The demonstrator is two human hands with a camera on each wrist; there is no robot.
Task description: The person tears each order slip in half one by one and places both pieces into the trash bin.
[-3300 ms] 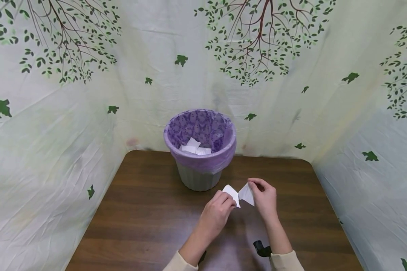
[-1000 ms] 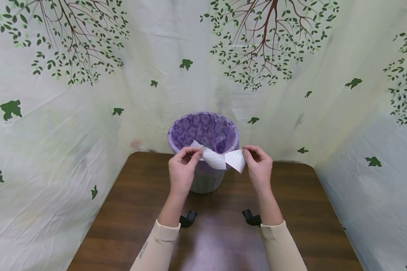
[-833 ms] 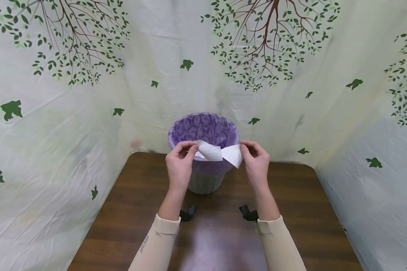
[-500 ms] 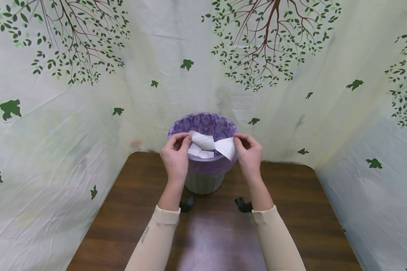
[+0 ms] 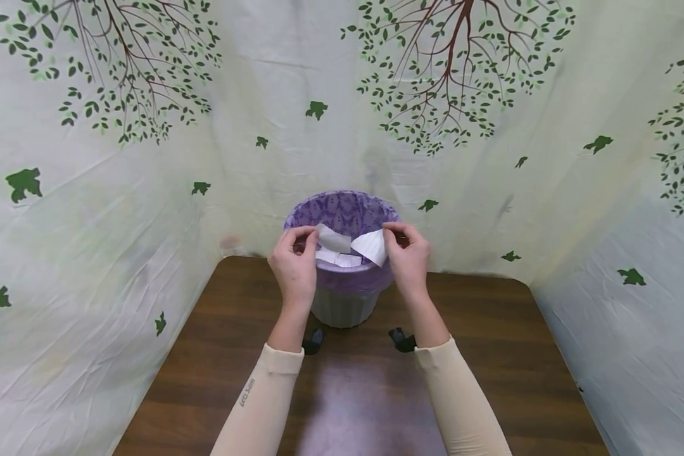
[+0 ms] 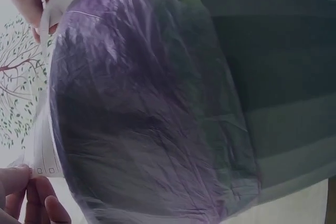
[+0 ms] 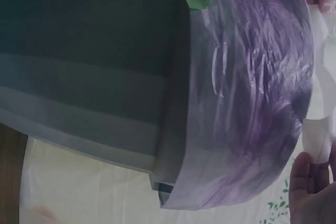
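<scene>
Over the front rim of a waste bin (image 5: 344,307), both hands hold white lined paper. The left hand (image 5: 295,266) pinches one piece of paper (image 5: 334,239) between thumb and fingertips. At the other side, the right hand (image 5: 408,259) pinches a second piece of paper (image 5: 372,246). Their inner corners come close together; whether they are still joined I cannot tell. A purple patterned bin liner (image 5: 348,280) covers the bin's rim. Inside lie several white paper scraps (image 5: 349,260). In the left wrist view, small printed squares show on the left hand's paper (image 6: 44,148).
The bin stands on a brown wooden table (image 5: 251,354), close to its back edge. A curtain (image 5: 251,209) printed with trees and leaves surrounds the table on three sides. A black wrist camera mount (image 5: 313,342) sits by the left wrist, another mount (image 5: 401,340) by the right.
Both hands have moved from in front of the bin to above its opening, carrying the paper. In the last half second the right hand has shifted slightly left.
</scene>
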